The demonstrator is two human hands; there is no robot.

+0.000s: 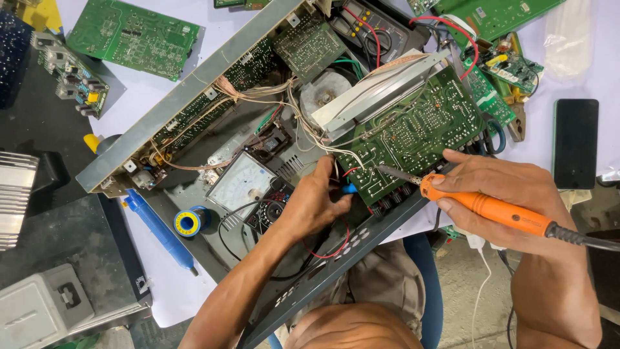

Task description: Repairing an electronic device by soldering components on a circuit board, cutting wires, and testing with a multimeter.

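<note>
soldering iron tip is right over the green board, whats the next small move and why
Probably lower the soldering iron slightly so its tip meets the green board. The right hand holds the orange handle with the tip just above the board's near edge, while the left hand steadies a blue-tipped part there. Whether it already touches is unclear.

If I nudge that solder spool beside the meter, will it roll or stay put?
The solder spool seems to lie on its flat side, so it would probably slide, not roll. Being wound metal, it is likely heavy for its size. The blue pump beside it might block it.
</note>
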